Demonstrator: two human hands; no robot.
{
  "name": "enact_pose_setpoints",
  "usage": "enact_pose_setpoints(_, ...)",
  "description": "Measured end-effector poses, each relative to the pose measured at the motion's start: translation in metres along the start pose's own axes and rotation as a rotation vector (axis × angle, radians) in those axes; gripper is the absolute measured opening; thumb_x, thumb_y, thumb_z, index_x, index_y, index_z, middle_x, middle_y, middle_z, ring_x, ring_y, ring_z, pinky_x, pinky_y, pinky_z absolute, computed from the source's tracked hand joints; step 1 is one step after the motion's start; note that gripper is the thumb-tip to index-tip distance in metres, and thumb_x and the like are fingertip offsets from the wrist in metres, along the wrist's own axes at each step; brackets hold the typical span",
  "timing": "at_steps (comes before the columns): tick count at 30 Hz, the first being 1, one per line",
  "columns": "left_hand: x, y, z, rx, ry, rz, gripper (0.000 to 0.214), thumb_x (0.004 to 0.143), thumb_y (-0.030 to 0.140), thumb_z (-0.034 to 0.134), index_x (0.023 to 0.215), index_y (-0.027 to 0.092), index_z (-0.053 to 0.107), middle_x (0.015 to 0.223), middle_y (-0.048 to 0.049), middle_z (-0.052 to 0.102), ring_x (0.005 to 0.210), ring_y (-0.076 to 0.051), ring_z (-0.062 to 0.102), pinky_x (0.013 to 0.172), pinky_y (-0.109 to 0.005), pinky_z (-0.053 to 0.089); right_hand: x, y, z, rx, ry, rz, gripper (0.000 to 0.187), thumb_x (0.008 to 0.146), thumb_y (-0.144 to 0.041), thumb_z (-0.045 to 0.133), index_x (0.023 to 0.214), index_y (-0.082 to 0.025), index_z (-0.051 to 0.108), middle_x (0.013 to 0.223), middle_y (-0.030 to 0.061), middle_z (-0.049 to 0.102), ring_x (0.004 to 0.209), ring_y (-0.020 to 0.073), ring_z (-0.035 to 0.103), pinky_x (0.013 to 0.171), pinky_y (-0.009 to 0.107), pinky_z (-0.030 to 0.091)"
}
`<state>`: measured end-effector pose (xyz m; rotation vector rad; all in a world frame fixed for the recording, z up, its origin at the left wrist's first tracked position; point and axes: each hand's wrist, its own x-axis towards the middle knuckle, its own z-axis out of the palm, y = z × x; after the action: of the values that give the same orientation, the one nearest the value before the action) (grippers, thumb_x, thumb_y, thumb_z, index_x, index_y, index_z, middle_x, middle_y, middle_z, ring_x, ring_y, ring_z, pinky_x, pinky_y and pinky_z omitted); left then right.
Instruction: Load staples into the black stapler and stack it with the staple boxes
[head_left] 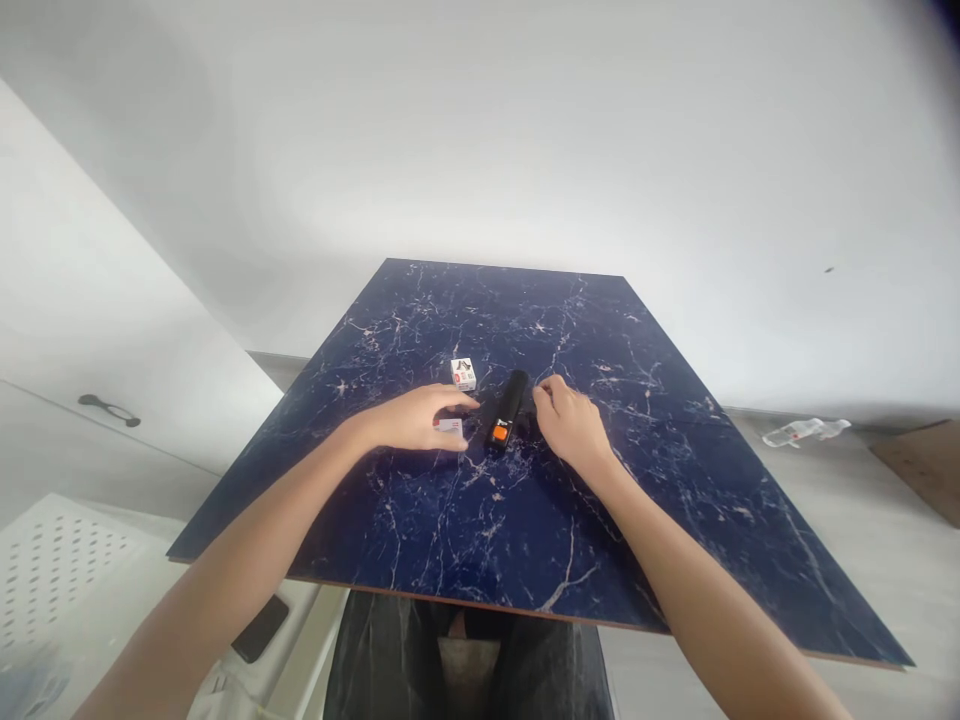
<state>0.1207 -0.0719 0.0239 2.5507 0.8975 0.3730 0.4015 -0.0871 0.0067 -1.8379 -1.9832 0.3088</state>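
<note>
On the dark blue marbled table (487, 540) lies a black oblong object (508, 408) with an orange square at its near end; its exact kind does not show. My left hand (416, 415) is left of it, thumb and fingers apart, around a small whitish box (451, 428) partly hidden by the hand. Just beyond those fingers stands a small white printed box (463, 374) with a dark picture and red marks. To the right of the black object, my right hand (571, 420) rests with its fingers curled in and closed; anything inside them is hidden.
Behind the table is a pale wall (510, 140). A dark handle (109, 409) is on a white panel at left. A dark phone-like slab (260, 628) and a perforated white surface (56, 570) are lower left. At right are a clear plastic item (806, 432) and a brown cardboard box (922, 465).
</note>
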Motion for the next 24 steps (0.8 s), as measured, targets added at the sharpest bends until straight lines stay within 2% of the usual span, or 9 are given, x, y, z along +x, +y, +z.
enact_pose_setpoints(3,-0.006,-0.008,-0.014,-0.041,-0.096,0.021,0.056,0.081,0.042,0.076,0.135,0.034,0.061,0.135,-0.007,0.063,0.094,-0.02,0.071,0.07,-0.025,0.051,-0.001,-0.003,0.005,0.203,-0.011,-0.084,0.045,0.103,-0.049,0.038,0.135,-0.021,0.051,0.134,0.0132,0.063,0.118,0.0309,0.062,0.096,0.042,0.047)
enact_pose_setpoints(5,-0.007,-0.01,-0.014,-0.052,-0.105,-0.004,0.055,0.079,0.037,0.077,0.132,0.034,0.064,0.131,-0.0062,0.064,0.077,-0.016,0.069,0.063,-0.025,0.05,-0.004,-0.007,0.009,0.284,-0.066,-0.099,0.058,0.1,-0.056,0.043,0.146,-0.021,0.04,0.141,0.0139,0.058,0.117,0.0296,0.063,0.098,0.043,0.047)
enact_pose_setpoints(7,-0.005,-0.009,-0.006,-0.06,-0.055,-0.035,0.052,0.078,0.037,0.077,0.129,0.032,0.065,0.126,-0.0066,0.066,0.07,-0.014,0.068,0.061,-0.025,0.049,-0.006,-0.01,0.011,0.346,-0.116,-0.089,0.066,0.098,-0.057,0.048,0.152,-0.022,0.033,0.142,0.0139,0.057,0.11,0.0272,0.066,0.095,0.043,0.05)
enact_pose_setpoints(10,0.002,-0.003,0.012,-0.079,0.097,-0.076,0.048,0.083,0.043,0.074,0.128,0.028,0.065,0.12,-0.0097,0.067,0.071,-0.017,0.069,0.06,-0.028,0.052,-0.007,-0.011,0.011,0.416,-0.146,-0.09,0.066,0.096,-0.055,0.051,0.152,-0.024,0.033,0.142,0.0129,0.058,0.105,0.0251,0.068,0.092,0.041,0.053)
enact_pose_setpoints(12,0.006,0.003,0.022,-0.14,0.151,-0.079,0.05,0.085,0.044,0.074,0.131,0.027,0.063,0.116,-0.0107,0.068,0.07,-0.018,0.07,0.059,-0.029,0.053,-0.006,-0.011,0.01,0.449,-0.164,-0.11,0.064,0.096,-0.052,0.053,0.15,-0.025,0.035,0.14,0.0123,0.059,0.103,0.0245,0.069,0.09,0.041,0.054)
enact_pose_setpoints(17,0.008,0.019,0.028,-0.32,0.061,-0.052,0.076,0.077,0.04,0.083,0.145,0.026,0.05,0.106,-0.0093,0.071,0.071,-0.02,0.072,0.055,-0.028,0.056,-0.005,-0.008,0.009,0.511,-0.206,-0.177,0.06,0.096,-0.046,0.055,0.149,-0.025,0.038,0.137,0.0106,0.061,0.103,0.0236,0.069,0.088,0.039,0.056)
enact_pose_setpoints(20,0.008,0.024,0.026,-0.278,0.051,-0.077,0.075,0.077,0.039,0.083,0.144,0.025,0.051,0.115,-0.0116,0.07,0.074,-0.021,0.073,0.057,-0.029,0.056,-0.005,-0.006,0.01,0.518,-0.218,-0.189,0.058,0.095,-0.046,0.056,0.148,-0.026,0.041,0.135,0.0093,0.063,0.104,0.0239,0.069,0.088,0.039,0.056)
enact_pose_setpoints(24,0.008,0.024,0.026,-0.115,0.105,-0.036,0.068,0.081,0.044,0.079,0.141,0.026,0.053,0.127,-0.0128,0.068,0.097,-0.028,0.072,0.068,-0.033,0.056,-0.006,-0.006,0.009,0.526,-0.222,-0.196,0.057,0.095,-0.045,0.057,0.147,-0.025,0.042,0.135,0.0093,0.063,0.107,0.0244,0.067,0.09,0.039,0.056)
